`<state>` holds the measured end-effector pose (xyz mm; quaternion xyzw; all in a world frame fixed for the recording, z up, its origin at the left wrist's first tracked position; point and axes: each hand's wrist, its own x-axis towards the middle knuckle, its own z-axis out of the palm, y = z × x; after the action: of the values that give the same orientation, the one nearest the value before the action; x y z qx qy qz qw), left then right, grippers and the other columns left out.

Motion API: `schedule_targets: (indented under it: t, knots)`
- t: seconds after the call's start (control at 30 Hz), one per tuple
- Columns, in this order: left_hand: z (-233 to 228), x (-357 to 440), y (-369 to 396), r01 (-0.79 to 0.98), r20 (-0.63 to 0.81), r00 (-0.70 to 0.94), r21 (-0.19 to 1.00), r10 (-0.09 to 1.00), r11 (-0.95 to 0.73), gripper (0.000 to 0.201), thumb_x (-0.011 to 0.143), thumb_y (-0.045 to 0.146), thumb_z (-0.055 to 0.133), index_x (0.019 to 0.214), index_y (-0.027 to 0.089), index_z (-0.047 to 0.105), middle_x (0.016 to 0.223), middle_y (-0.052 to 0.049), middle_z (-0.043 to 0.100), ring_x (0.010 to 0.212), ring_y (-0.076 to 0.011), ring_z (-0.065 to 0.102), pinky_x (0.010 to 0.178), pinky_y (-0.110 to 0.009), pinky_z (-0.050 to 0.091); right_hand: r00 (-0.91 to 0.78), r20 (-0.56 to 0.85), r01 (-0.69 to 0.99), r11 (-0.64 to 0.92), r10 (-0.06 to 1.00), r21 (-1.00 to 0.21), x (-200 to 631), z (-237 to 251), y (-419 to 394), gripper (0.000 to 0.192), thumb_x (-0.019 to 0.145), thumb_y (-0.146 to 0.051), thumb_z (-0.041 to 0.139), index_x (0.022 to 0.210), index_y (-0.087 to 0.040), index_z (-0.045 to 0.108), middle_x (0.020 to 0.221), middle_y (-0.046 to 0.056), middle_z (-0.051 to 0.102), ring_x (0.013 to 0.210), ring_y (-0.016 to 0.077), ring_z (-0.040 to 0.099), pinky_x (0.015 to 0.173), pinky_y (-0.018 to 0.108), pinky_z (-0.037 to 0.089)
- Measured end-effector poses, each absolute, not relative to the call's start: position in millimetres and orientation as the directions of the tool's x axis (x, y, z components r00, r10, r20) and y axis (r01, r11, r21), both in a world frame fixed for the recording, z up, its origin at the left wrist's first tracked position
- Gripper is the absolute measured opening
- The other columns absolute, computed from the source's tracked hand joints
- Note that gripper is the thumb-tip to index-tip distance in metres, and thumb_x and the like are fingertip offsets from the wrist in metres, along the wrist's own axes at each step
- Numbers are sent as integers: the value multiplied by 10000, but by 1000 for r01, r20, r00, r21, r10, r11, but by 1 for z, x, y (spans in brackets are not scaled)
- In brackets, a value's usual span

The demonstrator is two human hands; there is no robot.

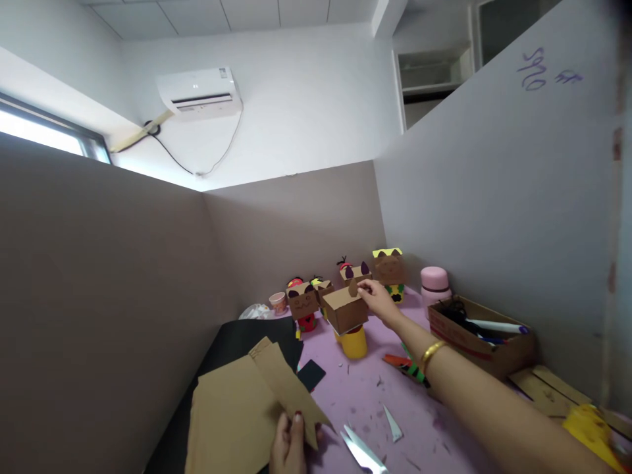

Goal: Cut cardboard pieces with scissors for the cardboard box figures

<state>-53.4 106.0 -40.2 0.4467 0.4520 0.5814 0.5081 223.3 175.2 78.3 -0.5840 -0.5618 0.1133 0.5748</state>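
My left hand (pixel 291 444) grips a strip of brown cardboard (pixel 284 378) near its lower end, over a stack of cardboard sheets (pixel 232 408). My right hand (pixel 378 299) reaches forward, thumb and fingers pinched on a small pointed cardboard ear (pixel 353 288) at the top edge of a cardboard box head (pixel 345 315). I cannot tell if the ear is fixed to the box. The box sits tilted on a yellow cup-like base (pixel 354 343). Behind it stand finished-looking figures: one with a drawn face (pixel 303 301) on a red base, another with a yellow top (pixel 389 268).
Scissors (pixel 363 451) lie partly spread at the front beside a white pointed scrap (pixel 393 423). A cardboard box of pens (pixel 481 336) and a pink flask (pixel 435 289) stand right. Black sheets (pixel 232 339) lie left. Grey partitions (pixel 296 224) enclose the table.
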Motion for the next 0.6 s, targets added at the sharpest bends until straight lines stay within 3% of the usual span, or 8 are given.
schedule_targets:
  t: [0.13, 0.2, 0.3, 0.43, 0.6]
  knots:
    - [-36, -60, 102, -222, 86, -111, 969, 990, -109, 384, 648, 498, 671, 842, 174, 604, 662, -4, 692, 621, -175, 634, 611, -256, 492, 79, 374, 536, 277, 924, -798, 205, 65, 141, 186, 901, -297, 523, 979, -146, 598, 933, 22, 655, 826, 168, 633, 742, 368, 524]
    - [-34, -60, 98, -247, 88, -174, 960, 981, -130, 340, 669, 480, 654, 819, 180, 601, 684, 1, 693, 646, -164, 632, 623, -243, 486, -110, 191, 584, 219, 975, -782, 196, 51, 123, 165, 887, -280, 552, 836, -137, 618, 751, -22, 647, 651, 119, 622, 623, 295, 528]
    - [-33, -57, 92, -265, 87, -204, 954, 975, -141, 295, 694, 448, 635, 813, 181, 599, 717, 5, 692, 674, -152, 632, 631, -228, 480, -276, -81, 687, 138, 958, -713, 188, 30, 102, 207, 871, -258, 579, 708, -134, 602, 597, -70, 584, 481, 69, 543, 485, 218, 476]
    - [-32, -57, 89, -280, 85, -187, 950, 979, -136, 256, 725, 423, 608, 806, 182, 583, 673, 14, 681, 653, -156, 641, 636, -240, 486, -289, -270, 810, 84, 919, -581, 185, 19, 91, 150, 857, -246, 598, 762, -132, 614, 611, -73, 574, 455, 56, 508, 433, 189, 434]
    - [-33, -57, 91, -292, 83, -187, 947, 979, -136, 233, 748, 419, 577, 782, 190, 555, 641, 14, 680, 629, -166, 647, 654, -272, 497, -168, -328, 920, 28, 929, -391, 174, 27, 90, 202, 841, -291, 614, 710, -138, 623, 634, -56, 614, 503, 76, 552, 483, 219, 470]
